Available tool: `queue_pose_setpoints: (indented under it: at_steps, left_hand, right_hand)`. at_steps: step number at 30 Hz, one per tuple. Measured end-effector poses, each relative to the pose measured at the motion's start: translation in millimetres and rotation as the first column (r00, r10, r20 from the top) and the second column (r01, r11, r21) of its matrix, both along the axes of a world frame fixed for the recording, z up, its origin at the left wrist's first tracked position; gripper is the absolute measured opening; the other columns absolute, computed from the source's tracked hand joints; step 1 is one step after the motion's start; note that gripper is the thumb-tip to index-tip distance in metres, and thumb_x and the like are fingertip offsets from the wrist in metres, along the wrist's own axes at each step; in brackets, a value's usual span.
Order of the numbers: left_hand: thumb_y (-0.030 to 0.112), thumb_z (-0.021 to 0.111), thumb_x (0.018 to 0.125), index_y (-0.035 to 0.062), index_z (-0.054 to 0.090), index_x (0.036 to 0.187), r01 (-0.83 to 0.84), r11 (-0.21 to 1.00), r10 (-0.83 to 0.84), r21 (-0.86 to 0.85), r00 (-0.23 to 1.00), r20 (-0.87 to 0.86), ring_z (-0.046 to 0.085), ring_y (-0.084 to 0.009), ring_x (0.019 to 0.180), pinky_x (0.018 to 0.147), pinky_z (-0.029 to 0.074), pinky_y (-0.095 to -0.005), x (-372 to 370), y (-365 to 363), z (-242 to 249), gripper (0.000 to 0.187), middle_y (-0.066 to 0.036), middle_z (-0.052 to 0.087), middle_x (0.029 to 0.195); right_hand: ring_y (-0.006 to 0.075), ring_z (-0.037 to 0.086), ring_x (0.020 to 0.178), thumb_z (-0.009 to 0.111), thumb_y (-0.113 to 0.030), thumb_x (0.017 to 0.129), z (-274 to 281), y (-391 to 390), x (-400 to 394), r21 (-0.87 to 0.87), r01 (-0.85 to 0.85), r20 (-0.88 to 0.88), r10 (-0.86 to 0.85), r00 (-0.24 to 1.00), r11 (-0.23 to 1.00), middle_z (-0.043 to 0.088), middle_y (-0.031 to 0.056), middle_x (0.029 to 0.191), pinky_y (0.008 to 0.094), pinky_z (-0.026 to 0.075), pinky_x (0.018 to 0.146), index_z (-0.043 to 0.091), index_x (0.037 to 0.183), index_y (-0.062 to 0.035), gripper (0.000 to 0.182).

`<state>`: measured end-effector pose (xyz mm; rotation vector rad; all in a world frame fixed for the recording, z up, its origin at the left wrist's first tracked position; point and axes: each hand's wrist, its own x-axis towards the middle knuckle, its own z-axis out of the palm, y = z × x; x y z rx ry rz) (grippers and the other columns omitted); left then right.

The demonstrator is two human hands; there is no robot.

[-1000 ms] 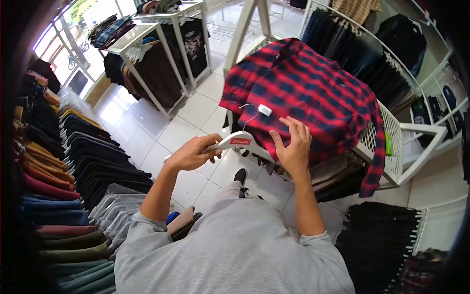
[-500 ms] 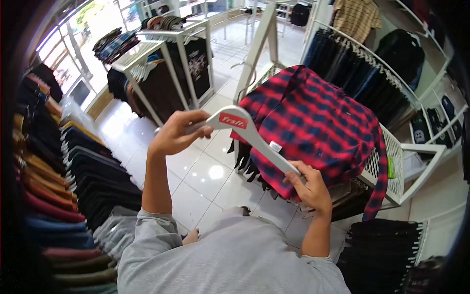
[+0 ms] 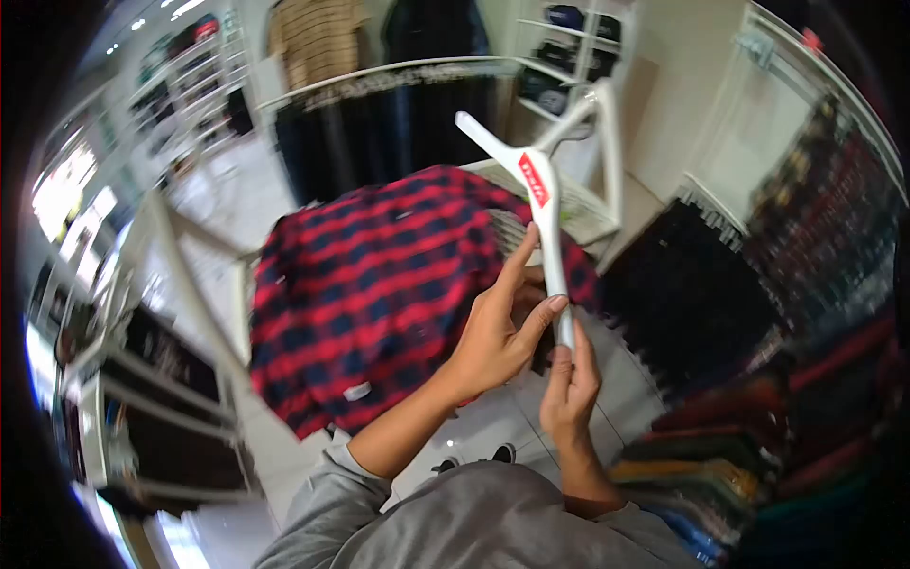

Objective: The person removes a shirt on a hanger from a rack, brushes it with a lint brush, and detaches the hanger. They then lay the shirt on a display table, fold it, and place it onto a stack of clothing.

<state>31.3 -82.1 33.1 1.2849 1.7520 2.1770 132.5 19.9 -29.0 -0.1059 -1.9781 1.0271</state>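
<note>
Closest to the camera is the wearer's soft grey top (image 3: 493,517), its jersey cloth creased at the sleeves, with dark shoes (image 3: 507,452) on pale, glossy floor tiles (image 3: 483,427) just past its lower edge. Above it, both bare hands grasp a smooth white hanger (image 3: 553,256), a shallow angled shape with one arm aimed up and left and the other running down into the fingers. The left hand (image 3: 502,332) grips this lower arm from the side, thumb across it and index finger stretched along it; the right hand (image 3: 572,389) pinches its bottom end between thumb and fingers. A glossy red label (image 3: 534,178) with blurred white lettering sits at the hanger's bend. Just beyond the hands, a red-and-navy plaid shirt (image 3: 370,275) is spread over a white metal rack (image 3: 611,161), its woven checks soft and slightly rumpled, a small white tag (image 3: 357,391) near its lower edge. To the right hang black garments (image 3: 697,270) in a dense, matte row, with blurred, multicoloured clothes (image 3: 701,474) layered below them. Farther back, dark trousers (image 3: 379,137) hang in vertical folds from a curved white rail (image 3: 398,66); above it is a tan striped shirt (image 3: 318,43), and rounded caps (image 3: 545,90) fill boxy white shelves (image 3: 545,66).
</note>
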Motion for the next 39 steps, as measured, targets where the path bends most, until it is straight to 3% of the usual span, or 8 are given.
queue_pose_setpoints:
  at_steps: [5,7,14,19,21,30,37,39]
  left_hand:
    - [-0.002,0.061,0.099,0.0065,0.021,0.162,0.336,0.942,-0.328,-0.017,0.929,0.169,0.063,-0.0117,0.092,0.079,0.054,-0.0260,-9,111,-18,0.075,-0.010,0.062,0.112]
    - [0.000,0.063,0.098,0.0053,0.025,0.160,0.415,0.910,-0.410,0.021,0.890,0.197,0.062,-0.0096,0.086,0.065,0.055,-0.0256,-11,158,-19,0.073,-0.010,0.063,0.111]
    - [0.003,0.063,0.099,0.0056,0.027,0.160,0.540,0.841,-0.539,0.019,0.837,0.095,0.062,-0.0084,0.084,0.069,0.054,-0.0246,-4,304,3,0.071,-0.011,0.067,0.116]
    - [0.008,0.062,0.101,0.0029,0.045,0.151,0.518,0.839,-0.526,0.167,0.851,0.002,0.057,-0.0055,0.076,0.069,0.050,-0.0231,12,406,21,0.054,-0.007,0.068,0.103]
    - [0.013,0.060,0.103,0.0020,0.050,0.148,0.517,0.853,-0.520,0.072,0.854,0.027,0.056,-0.0047,0.076,0.069,0.050,-0.0238,16,428,34,0.047,-0.006,0.069,0.101]
    - [0.027,0.049,0.107,-0.0032,0.063,0.131,0.330,0.935,-0.263,0.131,0.891,-0.370,0.061,-0.0314,0.121,0.106,0.044,-0.0375,-22,573,112,0.041,-0.021,0.063,0.130]
    - [0.039,0.049,0.106,-0.0034,0.066,0.123,0.268,0.938,-0.133,0.222,0.865,-0.483,0.064,-0.0324,0.112,0.099,0.047,-0.0396,-95,711,188,0.048,-0.023,0.069,0.117]
    - [0.042,0.046,0.106,-0.0050,0.067,0.119,0.321,0.937,-0.229,0.139,0.863,-0.450,0.064,-0.0313,0.107,0.096,0.047,-0.0396,-121,744,212,0.054,-0.023,0.070,0.110]
  right_hand:
    - [0.0304,0.061,0.085,0.045,-0.014,0.106,-4,58,27,0.027,0.180,0.004,-0.180,0.984,0.983,0.060,0.0201,0.108,0.0407,0.049,0.075,0.043,0.148,0.0089,0.048]
    - [0.0196,0.059,0.078,0.044,-0.014,0.107,-1,85,50,-0.164,0.151,0.174,-0.122,0.977,0.975,0.059,0.0154,0.108,0.0319,0.050,0.069,0.038,0.153,0.0039,0.050]
    - [0.0124,0.062,0.096,0.053,-0.008,0.104,5,215,73,-0.288,0.131,0.108,-0.104,0.989,0.948,0.063,0.0122,0.121,0.0256,0.052,0.083,0.039,0.154,0.0015,0.052]
    - [0.0095,0.060,0.107,0.059,0.002,0.099,28,314,69,-0.325,0.058,-0.082,-0.089,0.993,0.944,0.064,0.0107,0.127,0.0227,0.049,0.091,0.041,0.152,0.0030,0.056]
    - [0.0091,0.060,0.106,0.060,0.004,0.099,42,359,60,-0.296,0.045,-0.130,-0.087,0.988,0.954,0.064,0.0099,0.126,0.0224,0.048,0.091,0.042,0.151,0.0040,0.056]
    - [0.0070,0.061,0.088,0.063,-0.004,0.100,159,547,-5,-0.221,0.127,-0.263,-0.184,0.947,0.967,0.069,0.0058,0.108,0.0216,0.050,0.076,0.050,0.142,0.0094,0.046]
    - [0.0122,0.065,0.088,0.069,-0.016,0.098,260,690,-84,-0.181,0.193,-0.253,-0.235,0.939,0.964,0.073,0.0124,0.108,0.0274,0.054,0.076,0.055,0.138,0.0096,0.050]
    - [0.0130,0.066,0.089,0.071,-0.020,0.097,288,730,-107,-0.138,0.208,-0.242,-0.236,0.941,0.968,0.073,0.0129,0.106,0.0278,0.054,0.075,0.056,0.136,0.0096,0.051]
